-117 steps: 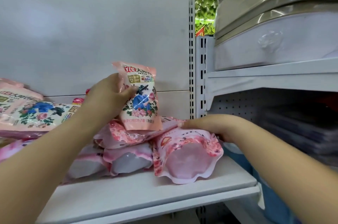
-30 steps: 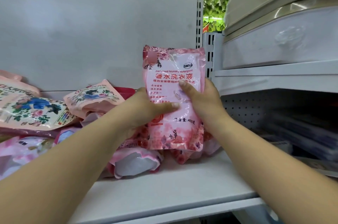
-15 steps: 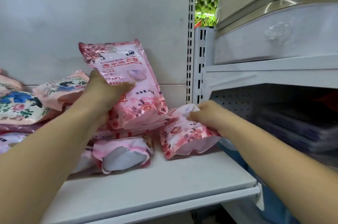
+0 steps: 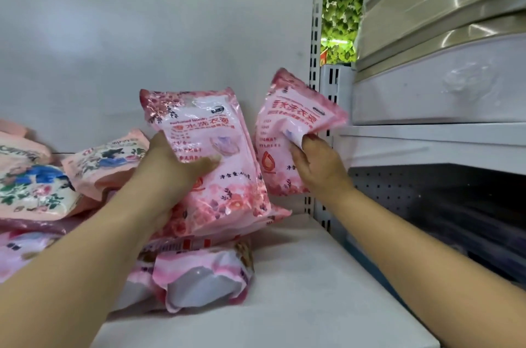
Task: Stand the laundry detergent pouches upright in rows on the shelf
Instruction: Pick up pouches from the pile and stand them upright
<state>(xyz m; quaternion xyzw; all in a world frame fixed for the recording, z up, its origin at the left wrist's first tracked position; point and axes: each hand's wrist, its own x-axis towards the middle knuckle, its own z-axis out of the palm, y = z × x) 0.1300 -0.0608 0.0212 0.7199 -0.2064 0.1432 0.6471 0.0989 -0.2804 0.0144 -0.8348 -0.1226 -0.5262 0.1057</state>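
The right hand (image 4: 318,165) has lifted its pouch (image 4: 287,134) off the shelf.

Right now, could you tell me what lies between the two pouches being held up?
Nothing: the head view shows only a narrow gap of white back panel between the left pouch and the right pouch.

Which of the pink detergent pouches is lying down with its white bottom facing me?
The front pouch at the shelf edge, below the left hand; the hand-held ones show printed fronts.
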